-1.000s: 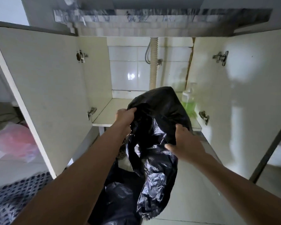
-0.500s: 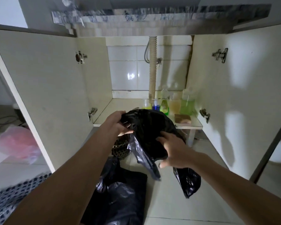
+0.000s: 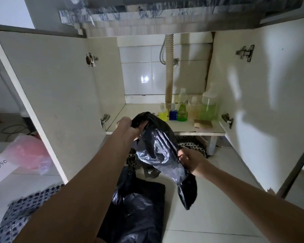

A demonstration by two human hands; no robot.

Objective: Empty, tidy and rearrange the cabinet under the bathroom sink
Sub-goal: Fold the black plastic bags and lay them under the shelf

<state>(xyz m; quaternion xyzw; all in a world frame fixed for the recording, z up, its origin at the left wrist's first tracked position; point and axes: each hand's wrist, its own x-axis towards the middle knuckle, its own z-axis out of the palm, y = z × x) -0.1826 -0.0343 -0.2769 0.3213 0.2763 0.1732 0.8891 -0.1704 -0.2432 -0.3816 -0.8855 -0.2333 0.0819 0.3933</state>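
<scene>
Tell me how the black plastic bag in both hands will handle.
The black plastic bag is probably floppy: it crumples and droops between the left hand and right hand. Likely light, since its tail hangs slack. Its glossy film may slip.

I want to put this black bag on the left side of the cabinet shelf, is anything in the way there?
Nothing visible blocks it. The black bag, gripped by the left hand and right hand, hangs before the shelf, whose left part looks bare. The bottles and sponge sit at the right.
</scene>
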